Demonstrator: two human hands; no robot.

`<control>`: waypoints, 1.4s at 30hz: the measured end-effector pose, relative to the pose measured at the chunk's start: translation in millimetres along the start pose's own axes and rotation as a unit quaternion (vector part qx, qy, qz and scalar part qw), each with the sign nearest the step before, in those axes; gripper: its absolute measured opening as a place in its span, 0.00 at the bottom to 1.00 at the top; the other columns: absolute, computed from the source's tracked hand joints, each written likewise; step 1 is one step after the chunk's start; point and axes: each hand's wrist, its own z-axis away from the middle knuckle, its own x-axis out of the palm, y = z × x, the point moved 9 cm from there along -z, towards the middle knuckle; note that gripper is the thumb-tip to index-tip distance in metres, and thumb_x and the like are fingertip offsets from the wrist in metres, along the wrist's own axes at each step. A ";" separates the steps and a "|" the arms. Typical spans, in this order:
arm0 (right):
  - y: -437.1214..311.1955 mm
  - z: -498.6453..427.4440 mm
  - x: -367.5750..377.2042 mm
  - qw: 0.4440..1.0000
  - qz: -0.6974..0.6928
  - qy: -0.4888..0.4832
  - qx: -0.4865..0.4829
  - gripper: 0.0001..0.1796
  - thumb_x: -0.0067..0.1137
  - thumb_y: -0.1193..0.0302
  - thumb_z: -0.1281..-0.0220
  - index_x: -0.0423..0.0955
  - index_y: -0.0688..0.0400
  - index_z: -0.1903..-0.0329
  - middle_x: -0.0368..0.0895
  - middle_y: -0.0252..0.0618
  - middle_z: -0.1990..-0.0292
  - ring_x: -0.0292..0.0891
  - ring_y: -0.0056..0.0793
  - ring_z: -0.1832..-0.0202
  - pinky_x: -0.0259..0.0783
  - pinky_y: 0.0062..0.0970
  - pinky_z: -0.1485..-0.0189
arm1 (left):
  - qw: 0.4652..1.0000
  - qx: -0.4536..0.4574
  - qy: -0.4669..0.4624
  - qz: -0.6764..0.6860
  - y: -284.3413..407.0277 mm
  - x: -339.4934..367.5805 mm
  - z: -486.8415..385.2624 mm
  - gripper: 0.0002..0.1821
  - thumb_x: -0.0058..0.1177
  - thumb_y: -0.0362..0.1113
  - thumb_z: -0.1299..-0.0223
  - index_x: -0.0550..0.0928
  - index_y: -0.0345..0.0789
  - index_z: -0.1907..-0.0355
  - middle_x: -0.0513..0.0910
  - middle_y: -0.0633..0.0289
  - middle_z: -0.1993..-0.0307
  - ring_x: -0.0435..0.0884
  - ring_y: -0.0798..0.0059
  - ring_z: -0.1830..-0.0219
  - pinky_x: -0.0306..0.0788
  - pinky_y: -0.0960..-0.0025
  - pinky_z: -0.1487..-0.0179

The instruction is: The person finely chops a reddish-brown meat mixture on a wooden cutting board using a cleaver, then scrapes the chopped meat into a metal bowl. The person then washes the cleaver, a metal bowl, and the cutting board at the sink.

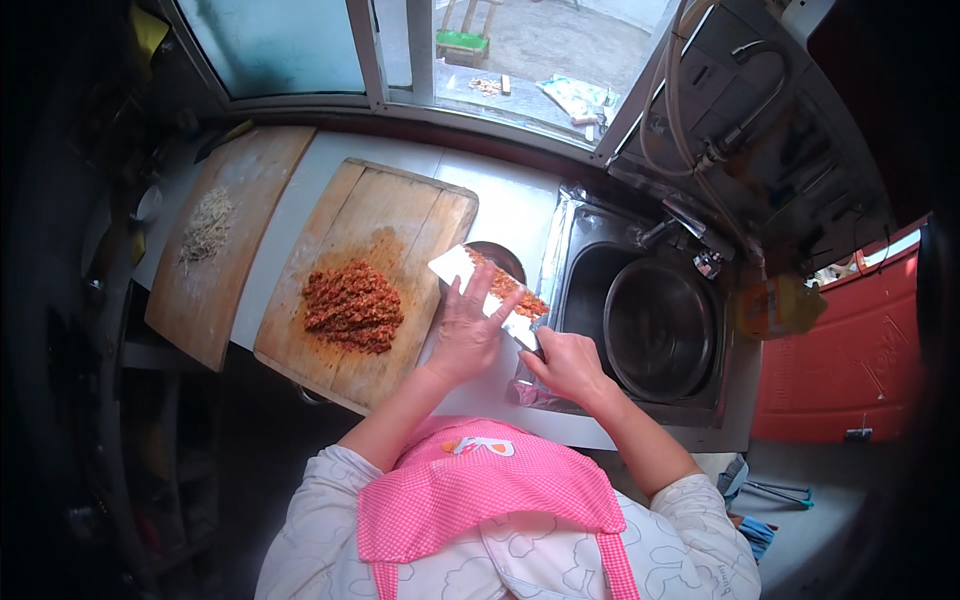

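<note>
My right hand (566,361) grips the dark handle of a broad-bladed kitchen knife (448,268). Chopped red food (531,306) lies in a strip along the blade's far side. Fingers spread, my left hand (471,330) is over the blade; whether it touches the metal cannot be told. Partly hidden beneath the knife is a round metal bowl (504,256), beside a wooden cutting board (360,214). On that board sits a heap of finely chopped red food (352,306).
At left, a second wooden board (259,172) bears pale shreds (206,225). A sink (589,300) at right holds a large metal basin (660,330), below a faucet (686,217). A yellowish plastic jug (780,306) stands beyond it. Windows (277,49) line the counter's far side.
</note>
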 end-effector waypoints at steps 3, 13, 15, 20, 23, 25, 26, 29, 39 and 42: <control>-10.4 0.4 -1.1 0.998 0.029 0.005 -0.046 0.17 0.57 0.60 0.46 0.72 0.63 0.71 0.78 0.49 0.78 0.78 0.47 0.73 0.72 0.42 0.69 | 0.999 0.028 -0.042 0.016 14.5 8.7 3.0 0.38 0.49 0.25 0.53 0.66 0.52 0.35 0.48 0.48 0.30 0.47 0.58 0.27 0.35 0.52 0.28; -9.1 3.4 -10.4 0.993 0.076 -0.020 -0.084 0.15 0.59 0.61 0.48 0.72 0.62 0.72 0.79 0.46 0.78 0.79 0.42 0.73 0.73 0.39 0.69 | 0.993 0.060 -0.096 0.030 30.4 27.4 -11.1 0.40 0.46 0.22 0.59 0.67 0.49 0.36 0.49 0.48 0.30 0.46 0.57 0.27 0.33 0.52 0.27; -6.4 3.9 -12.9 0.992 0.098 -0.029 -0.079 0.15 0.59 0.59 0.46 0.72 0.60 0.73 0.79 0.44 0.78 0.79 0.41 0.73 0.72 0.38 0.69 | 0.993 0.057 -0.100 0.025 32.9 28.7 -17.8 0.40 0.46 0.22 0.59 0.67 0.48 0.36 0.50 0.47 0.30 0.46 0.57 0.27 0.33 0.52 0.28; 2.7 12.0 -25.8 0.990 0.115 -0.005 -0.085 0.15 0.58 0.61 0.48 0.72 0.61 0.74 0.78 0.46 0.79 0.79 0.42 0.75 0.73 0.38 0.70 | 0.996 0.019 -0.086 -0.017 16.8 37.8 -25.0 0.42 0.48 0.25 0.59 0.64 0.48 0.34 0.48 0.47 0.30 0.45 0.58 0.27 0.33 0.51 0.28; 7.5 20.4 -36.5 0.988 0.130 -0.002 -0.087 0.16 0.58 0.60 0.48 0.72 0.60 0.75 0.78 0.44 0.79 0.78 0.41 0.75 0.72 0.37 0.71 | 0.994 -0.017 -0.097 -0.048 0.4 42.8 -25.1 0.45 0.51 0.26 0.60 0.61 0.49 0.32 0.46 0.47 0.29 0.43 0.58 0.26 0.33 0.52 0.28; 10.0 27.4 -45.4 0.985 0.146 0.000 -0.092 0.16 0.59 0.58 0.47 0.71 0.59 0.76 0.77 0.42 0.79 0.77 0.40 0.75 0.71 0.36 0.73 | 0.991 -0.046 -0.101 -0.071 -15.2 50.5 -22.5 0.46 0.52 0.27 0.61 0.60 0.49 0.32 0.45 0.47 0.29 0.42 0.58 0.26 0.33 0.52 0.27; 12.9 31.8 -49.1 0.984 0.153 -0.005 -0.089 0.16 0.60 0.58 0.48 0.71 0.58 0.76 0.77 0.41 0.79 0.77 0.40 0.75 0.70 0.36 0.73 | 0.990 -0.062 -0.105 -0.074 -25.0 55.2 -20.4 0.46 0.54 0.30 0.61 0.59 0.50 0.31 0.43 0.47 0.29 0.40 0.58 0.26 0.32 0.52 0.27; 17.9 45.9 -63.9 0.984 0.157 -0.021 -0.080 0.16 0.61 0.58 0.48 0.71 0.58 0.77 0.77 0.41 0.79 0.77 0.41 0.75 0.70 0.37 0.72 | 0.984 -0.097 -0.120 -0.088 -46.4 62.5 -15.5 0.46 0.57 0.32 0.61 0.59 0.50 0.31 0.41 0.47 0.29 0.38 0.58 0.26 0.32 0.51 0.28; 76.7 85.0 -51.5 0.946 -0.308 -0.072 0.079 0.15 0.57 0.61 0.41 0.75 0.61 0.69 0.67 0.34 0.86 0.66 0.20 0.84 0.61 0.23 0.81 | 0.936 -0.252 -0.091 0.230 -97.4 62.0 -34.2 0.28 0.50 0.47 0.43 0.71 0.42 0.39 0.49 0.49 0.30 0.45 0.61 0.27 0.39 0.53 0.28; 61.8 89.3 -25.2 0.820 -0.539 -0.131 0.138 0.15 0.50 0.62 0.33 0.74 0.61 0.67 0.67 0.28 0.85 0.59 0.13 0.87 0.53 0.15 0.85 | 0.786 -0.320 -0.022 0.528 -94.1 53.9 -29.5 0.32 0.31 0.57 0.34 0.71 0.34 0.40 0.48 0.52 0.29 0.44 0.66 0.27 0.37 0.59 0.28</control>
